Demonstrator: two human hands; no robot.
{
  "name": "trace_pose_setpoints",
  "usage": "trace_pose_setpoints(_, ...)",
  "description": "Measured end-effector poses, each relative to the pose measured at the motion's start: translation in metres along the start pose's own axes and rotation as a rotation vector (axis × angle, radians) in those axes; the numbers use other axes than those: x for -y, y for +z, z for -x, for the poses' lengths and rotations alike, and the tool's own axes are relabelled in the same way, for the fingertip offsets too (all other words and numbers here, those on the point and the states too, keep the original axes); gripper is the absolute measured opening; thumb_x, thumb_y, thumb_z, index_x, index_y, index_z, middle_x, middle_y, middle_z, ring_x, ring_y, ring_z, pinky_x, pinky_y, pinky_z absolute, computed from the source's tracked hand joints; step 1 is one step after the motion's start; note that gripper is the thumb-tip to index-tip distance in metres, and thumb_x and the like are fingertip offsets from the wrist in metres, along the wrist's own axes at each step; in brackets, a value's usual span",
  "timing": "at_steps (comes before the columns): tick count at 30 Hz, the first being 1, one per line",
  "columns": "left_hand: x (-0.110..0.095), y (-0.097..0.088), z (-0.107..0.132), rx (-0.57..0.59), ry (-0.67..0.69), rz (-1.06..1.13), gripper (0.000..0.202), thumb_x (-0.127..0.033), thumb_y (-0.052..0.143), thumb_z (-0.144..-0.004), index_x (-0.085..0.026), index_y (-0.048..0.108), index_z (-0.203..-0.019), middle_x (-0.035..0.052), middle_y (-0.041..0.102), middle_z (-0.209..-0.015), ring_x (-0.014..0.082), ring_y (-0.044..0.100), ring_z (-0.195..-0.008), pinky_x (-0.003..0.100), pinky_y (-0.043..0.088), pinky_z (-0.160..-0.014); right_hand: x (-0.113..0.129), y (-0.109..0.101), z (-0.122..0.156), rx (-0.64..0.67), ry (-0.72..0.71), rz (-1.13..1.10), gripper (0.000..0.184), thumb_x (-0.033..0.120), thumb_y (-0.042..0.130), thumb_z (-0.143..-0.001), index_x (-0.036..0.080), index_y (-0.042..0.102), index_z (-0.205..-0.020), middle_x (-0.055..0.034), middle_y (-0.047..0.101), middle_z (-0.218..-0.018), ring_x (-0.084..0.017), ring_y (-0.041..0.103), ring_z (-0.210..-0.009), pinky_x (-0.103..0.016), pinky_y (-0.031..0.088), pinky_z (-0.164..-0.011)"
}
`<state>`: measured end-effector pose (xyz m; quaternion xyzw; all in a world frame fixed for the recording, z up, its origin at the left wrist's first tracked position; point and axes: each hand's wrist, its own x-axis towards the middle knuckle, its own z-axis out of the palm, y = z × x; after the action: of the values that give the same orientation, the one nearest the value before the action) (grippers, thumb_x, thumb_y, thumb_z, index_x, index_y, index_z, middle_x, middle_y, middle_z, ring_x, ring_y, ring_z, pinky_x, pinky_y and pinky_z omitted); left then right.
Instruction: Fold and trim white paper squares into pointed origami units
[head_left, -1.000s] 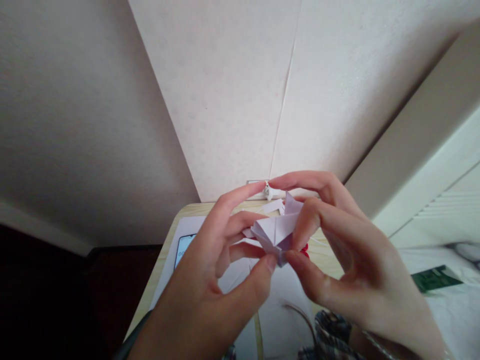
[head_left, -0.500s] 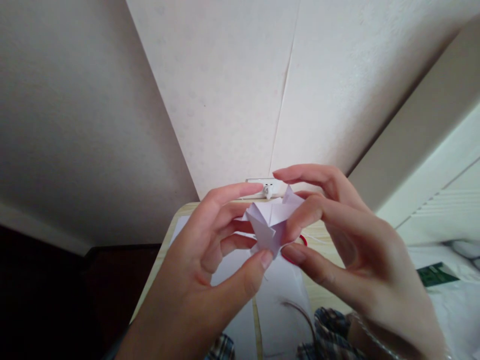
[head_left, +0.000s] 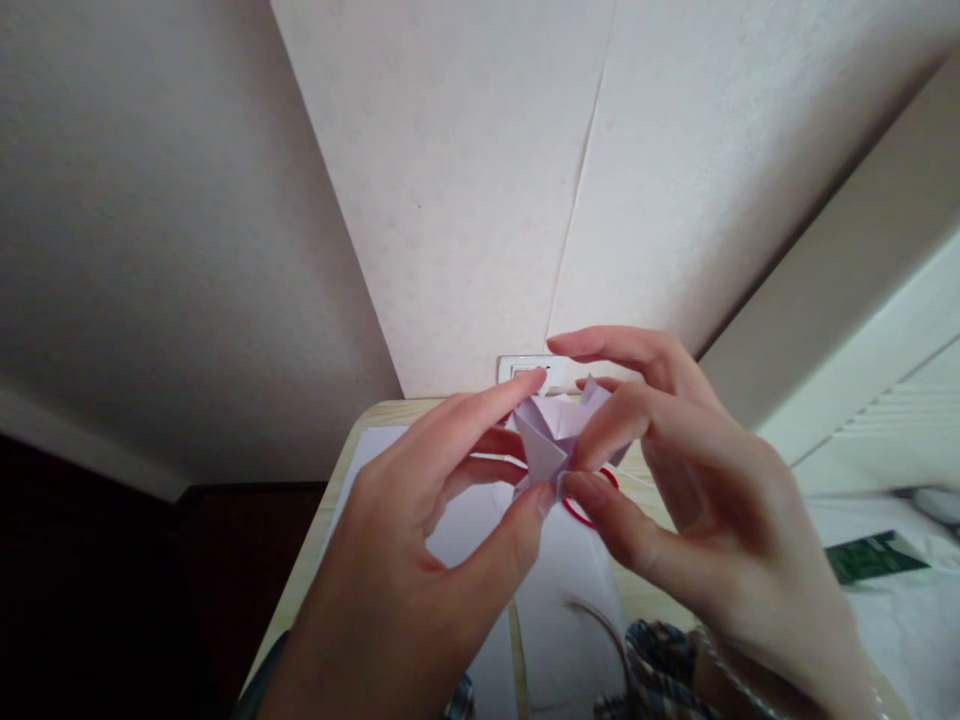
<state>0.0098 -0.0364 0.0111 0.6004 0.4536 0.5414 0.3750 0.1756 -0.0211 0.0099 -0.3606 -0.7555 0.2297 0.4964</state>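
Note:
A small folded piece of pale lilac paper [head_left: 551, 440] is held up in front of me, above the table. My left hand [head_left: 427, 560] pinches its lower left side between thumb and fingers, with the index finger stretched over the top. My right hand [head_left: 697, 500] grips its right side with thumb and curled fingers. Both hands are closed on the paper.
A light wooden table [head_left: 337, 510] stands in a room corner, with white paper sheets [head_left: 465, 530] lying on it. A red ring-shaped object [head_left: 577, 512] shows under the hands. A white wall socket [head_left: 529, 368] is behind. A dark green object [head_left: 870, 557] lies at right.
The folded paper has been turned and squeezed narrower between the fingers. My left index finger now lies over its top. The view shifted slightly right.

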Motion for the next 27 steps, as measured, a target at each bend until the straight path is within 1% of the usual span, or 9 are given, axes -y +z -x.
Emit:
trace_pose_setpoints(4,-0.0025,0.0011,-0.0001,-0.002,-0.005,-0.022,0.038,-0.017,0.076,-0.08,-0.032,0.075,-0.114,-0.0047,0.078,-0.108,0.0158,0.074,-0.089,0.023,0.062,-0.082,-0.0008,0.0013,-0.0018,-0.002,-0.001,-0.02,0.022,0.005,0.066,-0.078,0.024,0.055,-0.072,-0.0022,0.058,-0.128,-0.025,0.053,-0.125,-0.035,0.054,-0.094)
trace_pose_setpoints(8,-0.0018,0.0011,-0.0006,0.015,0.0,-0.04,0.039,-0.018,0.075,-0.079,-0.031,0.074,-0.116,-0.003,0.078,-0.11,0.019,0.074,-0.088,0.029,0.063,-0.083,0.0003,0.0015,-0.0016,0.011,-0.004,-0.013,0.023,0.003,0.063,-0.077,0.024,0.055,-0.071,-0.0029,0.059,-0.126,-0.025,0.055,-0.125,-0.036,0.054,-0.094)
trace_pose_setpoints(10,-0.0013,0.0013,-0.0008,0.02,-0.003,-0.053,0.04,-0.019,0.075,-0.079,-0.03,0.073,-0.117,-0.0024,0.078,-0.112,0.02,0.074,-0.088,0.031,0.063,-0.083,0.0008,0.0019,-0.0017,0.014,-0.004,-0.012,0.023,0.003,0.062,-0.076,0.024,0.054,-0.071,-0.0031,0.059,-0.126,-0.025,0.055,-0.124,-0.035,0.054,-0.094)
trace_pose_setpoints(15,-0.0019,0.002,-0.0012,0.03,-0.01,-0.061,0.041,-0.018,0.073,-0.078,-0.029,0.073,-0.117,-0.0028,0.078,-0.112,0.0189,0.073,-0.089,0.028,0.062,-0.084,0.0022,0.0029,-0.0028,0.038,0.012,-0.043,0.023,0.002,0.061,-0.076,0.024,0.054,-0.072,-0.0011,0.058,-0.127,-0.021,0.055,-0.126,-0.028,0.052,-0.095)
trace_pose_setpoints(19,-0.0017,0.0013,-0.0008,0.008,-0.012,-0.06,0.042,-0.016,0.072,-0.078,-0.029,0.073,-0.118,-0.0038,0.077,-0.114,0.0165,0.073,-0.088,0.025,0.062,-0.082,0.0039,0.0043,-0.0032,0.05,0.015,-0.049,0.023,0.001,0.061,-0.075,0.023,0.053,-0.071,-0.0018,0.06,-0.125,-0.019,0.057,-0.122,-0.027,0.053,-0.093)
trace_pose_setpoints(21,-0.001,0.0003,-0.0004,0.0,-0.017,-0.067,0.042,-0.017,0.073,-0.078,-0.031,0.073,-0.118,-0.004,0.077,-0.114,0.0168,0.074,-0.087,0.027,0.062,-0.084,0.0043,0.0048,-0.0035,0.047,0.017,-0.042,0.024,0.001,0.061,-0.075,0.023,0.053,-0.071,-0.0018,0.06,-0.125,-0.019,0.057,-0.122,-0.027,0.053,-0.093)
trace_pose_setpoints(24,-0.0001,-0.0011,0.0002,0.023,-0.021,-0.072,0.042,-0.02,0.074,-0.078,-0.032,0.073,-0.119,-0.0026,0.077,-0.116,0.0191,0.075,-0.087,0.031,0.062,-0.087,0.0042,0.0046,-0.0035,0.039,0.01,-0.029,0.024,0.001,0.061,-0.075,0.023,0.053,-0.071,-0.0018,0.06,-0.125,-0.02,0.057,-0.123,-0.028,0.053,-0.093)
trace_pose_setpoints(27,0.0006,-0.0015,0.0004,0.025,-0.021,-0.067,0.042,-0.02,0.075,-0.078,-0.031,0.073,-0.119,-0.0017,0.077,-0.118,0.0203,0.075,-0.089,0.031,0.063,-0.087,0.0044,0.0037,-0.0033,0.043,0.003,-0.021,0.024,0.002,0.062,-0.075,0.023,0.052,-0.071,-0.0021,0.06,-0.125,-0.021,0.057,-0.123,-0.03,0.053,-0.092)
